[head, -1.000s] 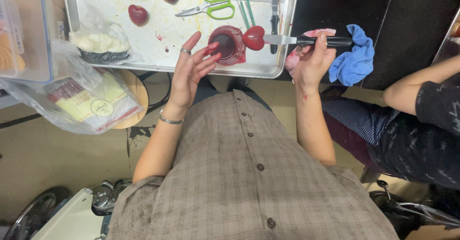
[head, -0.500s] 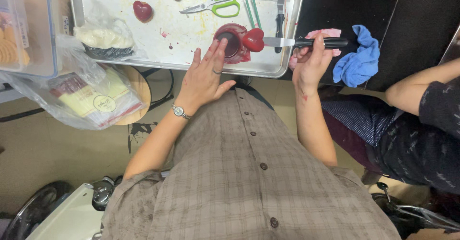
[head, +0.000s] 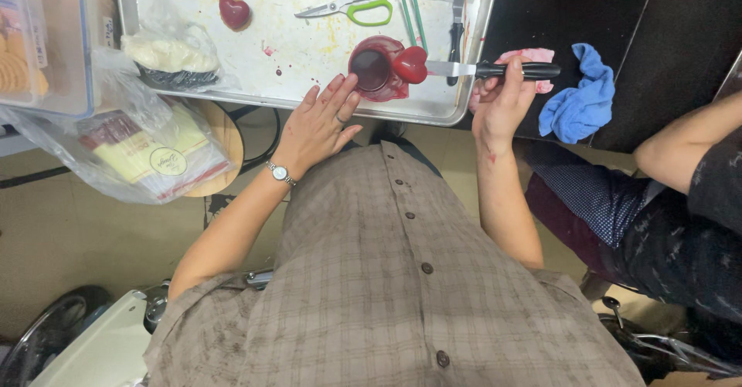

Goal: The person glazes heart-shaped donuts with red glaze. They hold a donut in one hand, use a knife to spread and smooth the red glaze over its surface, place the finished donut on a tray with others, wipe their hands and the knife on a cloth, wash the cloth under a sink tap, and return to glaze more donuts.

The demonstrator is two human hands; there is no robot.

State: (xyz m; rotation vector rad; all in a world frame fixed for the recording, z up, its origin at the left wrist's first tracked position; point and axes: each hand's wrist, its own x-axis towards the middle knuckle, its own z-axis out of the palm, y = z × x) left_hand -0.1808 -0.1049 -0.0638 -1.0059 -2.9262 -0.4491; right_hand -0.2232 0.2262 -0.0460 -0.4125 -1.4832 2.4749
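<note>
My right hand [head: 502, 101] grips the black handle of a palette knife [head: 479, 69], and a glossy red heart-shaped cake [head: 410, 64] rests on its blade. The heart hovers beside a small round bowl of dark red glaze [head: 372, 69] on a metal tray [head: 309, 47]. My left hand [head: 318, 124] is flat and spread at the tray's near edge, holding nothing, fingertips close to the glaze bowl. Glaze is smeared on the tray around the bowl.
Other red hearts [head: 234, 11] sit on the tray with green-handled scissors [head: 352, 5] and a second knife [head: 456, 16]. A bagged bowl of white cream [head: 166, 55] lies left. A blue cloth [head: 580, 97] and pink cloth lie right. Another person's arm [head: 680, 144] reaches in.
My left hand has pulled back from the glaze bowl toward the tray's near edge and flattened out. My right hand keeps the knife and heart steady.
</note>
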